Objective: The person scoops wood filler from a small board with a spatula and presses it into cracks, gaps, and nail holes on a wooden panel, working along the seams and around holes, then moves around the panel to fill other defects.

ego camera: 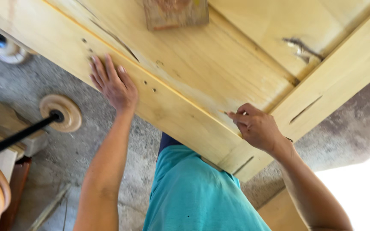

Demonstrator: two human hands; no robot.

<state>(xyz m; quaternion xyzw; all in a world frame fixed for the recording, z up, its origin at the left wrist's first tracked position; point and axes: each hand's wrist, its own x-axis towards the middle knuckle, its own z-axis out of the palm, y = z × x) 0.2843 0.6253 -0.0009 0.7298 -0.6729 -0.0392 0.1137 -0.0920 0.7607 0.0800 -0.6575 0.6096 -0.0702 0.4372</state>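
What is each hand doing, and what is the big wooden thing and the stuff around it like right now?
Left hand: open, flat on the wooden door frame.
Right hand: fingers pinched on something small at the panel's edge; too small to tell what.
Wooden door: pale, unpainted, lying flat, with small holes, cracks and a dark knot.
Wooden block: resting on top of the door.
Round wooden disc: on a black rod, beside the door.

No packages, labels, signs or screens show anywhere in this view.
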